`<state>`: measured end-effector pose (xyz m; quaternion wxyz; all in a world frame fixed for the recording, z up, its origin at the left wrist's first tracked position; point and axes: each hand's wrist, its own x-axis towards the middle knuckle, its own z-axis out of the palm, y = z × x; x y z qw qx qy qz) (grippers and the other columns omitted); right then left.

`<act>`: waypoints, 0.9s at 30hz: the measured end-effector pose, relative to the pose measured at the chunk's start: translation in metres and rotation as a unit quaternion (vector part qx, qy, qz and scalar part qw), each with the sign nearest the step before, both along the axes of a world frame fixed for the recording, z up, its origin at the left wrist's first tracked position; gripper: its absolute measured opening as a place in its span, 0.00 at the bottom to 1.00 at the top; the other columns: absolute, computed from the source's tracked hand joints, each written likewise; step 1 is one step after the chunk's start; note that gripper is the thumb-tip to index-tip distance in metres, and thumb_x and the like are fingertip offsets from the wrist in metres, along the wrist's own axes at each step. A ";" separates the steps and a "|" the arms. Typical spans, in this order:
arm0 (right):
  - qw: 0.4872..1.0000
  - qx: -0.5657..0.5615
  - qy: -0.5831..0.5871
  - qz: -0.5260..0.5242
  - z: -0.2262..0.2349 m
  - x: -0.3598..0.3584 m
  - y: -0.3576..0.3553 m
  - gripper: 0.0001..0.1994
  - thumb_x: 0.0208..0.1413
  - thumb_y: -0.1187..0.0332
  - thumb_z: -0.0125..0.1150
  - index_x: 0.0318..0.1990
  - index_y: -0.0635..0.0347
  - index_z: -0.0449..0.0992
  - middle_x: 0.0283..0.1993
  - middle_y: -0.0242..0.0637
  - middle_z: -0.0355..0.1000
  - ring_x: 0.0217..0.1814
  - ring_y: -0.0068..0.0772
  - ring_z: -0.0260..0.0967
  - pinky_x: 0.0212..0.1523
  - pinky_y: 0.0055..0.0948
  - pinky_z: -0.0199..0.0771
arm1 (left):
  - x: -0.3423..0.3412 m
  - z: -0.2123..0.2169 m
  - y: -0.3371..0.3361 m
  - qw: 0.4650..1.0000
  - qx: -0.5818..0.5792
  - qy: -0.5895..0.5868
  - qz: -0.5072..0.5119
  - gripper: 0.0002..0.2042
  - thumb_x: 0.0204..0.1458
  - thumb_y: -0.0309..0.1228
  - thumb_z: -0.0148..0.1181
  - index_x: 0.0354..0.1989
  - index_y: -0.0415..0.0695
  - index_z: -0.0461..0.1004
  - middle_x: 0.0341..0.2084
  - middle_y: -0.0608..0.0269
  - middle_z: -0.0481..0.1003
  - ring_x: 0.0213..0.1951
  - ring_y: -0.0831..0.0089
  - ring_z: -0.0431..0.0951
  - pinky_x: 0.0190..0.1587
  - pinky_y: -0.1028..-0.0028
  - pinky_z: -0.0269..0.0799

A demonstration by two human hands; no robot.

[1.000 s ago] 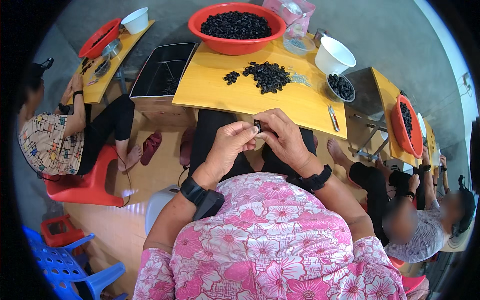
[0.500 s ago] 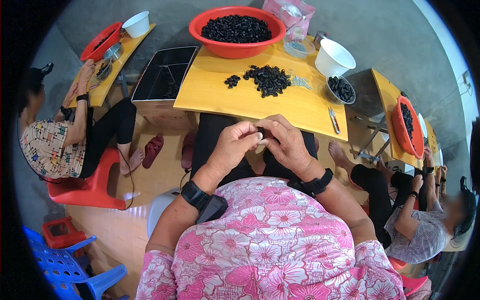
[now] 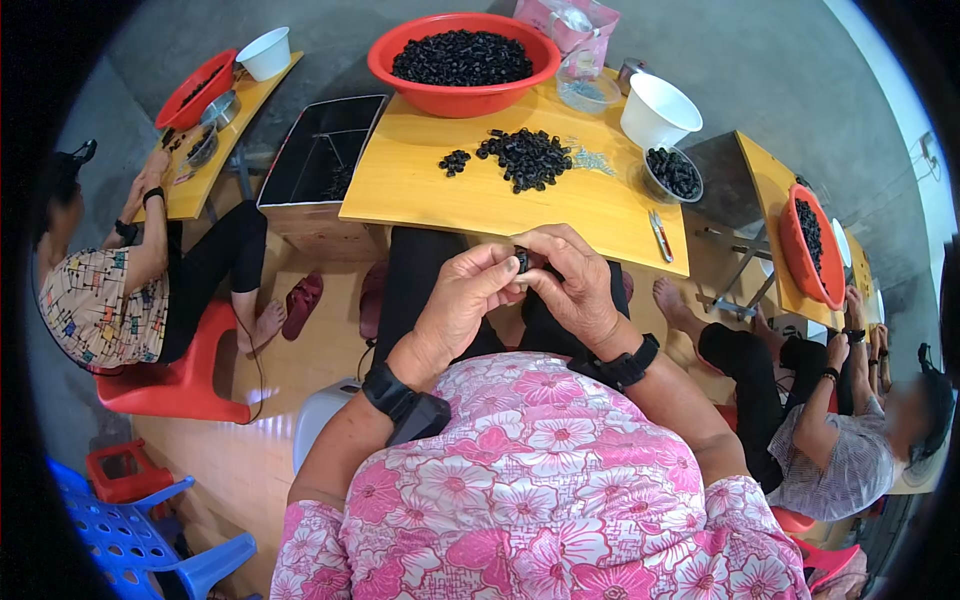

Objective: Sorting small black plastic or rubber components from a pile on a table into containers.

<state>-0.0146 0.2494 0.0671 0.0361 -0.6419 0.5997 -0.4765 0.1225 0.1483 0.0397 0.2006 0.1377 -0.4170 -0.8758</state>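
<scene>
Your fingers [image 3: 505,268] are pinched shut on a small dark piece [image 3: 521,260], held between both hands just below the near edge of the yellow bench [image 3: 420,185]. The piece is too small and too covered to tell which way its long axis runs or where it points. Your left hand [image 3: 462,300] closes on it from the left with thumb and forefinger; your right hand [image 3: 572,280] curls over it from the right, its fingertips meeting the left ones, so the two hands touch around the piece. Each wrist carries a black band.

Beyond your fingers, on the bench, lies a loose heap of dark pieces [image 3: 525,158], with a smaller cluster [image 3: 454,161] just left of it. Further out stands a red basin [image 3: 462,52] filled with the same dark pieces. To the right of the heap sit a white bowl [image 3: 657,108] and, nearer you, a clear bowl [image 3: 672,172] holding dark pieces. A small metal tool [image 3: 661,235] lies on the bench to the right of your right hand. Left of the bench is a dark open box [image 3: 320,150]. A person in a patterned top [image 3: 95,300] sits on a red stool [image 3: 180,375] far to your left, and another person [image 3: 830,440] sits to your right.
</scene>
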 end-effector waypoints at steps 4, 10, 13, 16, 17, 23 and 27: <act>1.000 -0.007 0.000 -0.007 -0.004 -0.001 0.000 0.21 0.43 0.80 0.60 0.48 0.58 0.74 0.41 0.42 0.71 0.40 0.42 0.72 0.40 0.30 0.73 | 0.003 -0.009 -0.007 0.999 -0.028 0.002 -0.032 0.08 0.60 0.32 0.54 0.43 0.42 0.74 0.36 0.72 0.73 0.39 0.84 0.73 0.42 0.81 0.69; 0.999 -0.028 0.012 -0.012 -0.006 -0.004 -0.002 0.20 0.43 0.78 0.62 0.48 0.59 0.74 0.41 0.41 0.73 0.39 0.40 0.73 0.37 0.29 0.73 | 0.000 -0.009 -0.002 1.000 -0.003 0.013 -0.019 0.10 0.61 0.32 0.53 0.46 0.41 0.72 0.39 0.69 0.74 0.42 0.82 0.74 0.46 0.78 0.71; 0.999 -0.027 0.026 -0.010 -0.004 -0.004 -0.004 0.19 0.44 0.78 0.63 0.48 0.59 0.74 0.40 0.41 0.72 0.38 0.40 0.73 0.37 0.29 0.73 | 0.000 -0.009 -0.002 1.000 0.007 0.005 -0.009 0.10 0.62 0.31 0.52 0.47 0.40 0.72 0.41 0.67 0.74 0.44 0.81 0.74 0.48 0.76 0.71; 0.999 -0.015 0.038 -0.014 -0.003 -0.004 -0.005 0.18 0.44 0.77 0.63 0.47 0.59 0.74 0.38 0.41 0.72 0.38 0.41 0.72 0.37 0.30 0.73 | 0.000 -0.007 -0.001 1.000 0.013 0.008 0.001 0.10 0.62 0.32 0.52 0.47 0.40 0.72 0.40 0.66 0.74 0.43 0.80 0.75 0.46 0.77 0.72; 0.999 -0.012 0.040 -0.018 -0.002 -0.005 -0.005 0.18 0.45 0.77 0.62 0.47 0.59 0.74 0.38 0.41 0.71 0.38 0.42 0.72 0.37 0.31 0.73 | -0.001 -0.005 0.000 1.000 -0.009 -0.022 0.019 0.10 0.61 0.32 0.54 0.45 0.40 0.73 0.36 0.67 0.74 0.38 0.82 0.73 0.43 0.79 0.71; 0.998 0.057 -0.034 -0.022 -0.007 -0.013 -0.008 0.17 0.48 0.74 0.62 0.47 0.60 0.73 0.35 0.38 0.69 0.35 0.38 0.70 0.37 0.28 0.71 | 0.003 -0.003 -0.009 0.976 -0.202 0.006 0.076 0.20 0.56 0.27 0.58 0.58 0.37 0.65 0.32 0.71 0.71 0.32 0.87 0.70 0.36 0.84 0.69; 0.986 0.065 -0.127 -0.086 -0.025 -0.029 -0.016 0.14 0.52 0.75 0.61 0.47 0.65 0.74 0.32 0.29 0.69 0.29 0.20 0.66 0.33 0.20 0.68 | 0.003 -0.006 -0.010 0.964 -0.257 -0.031 0.051 0.27 0.54 0.23 0.59 0.63 0.37 0.60 0.32 0.72 0.71 0.32 0.88 0.70 0.35 0.86 0.67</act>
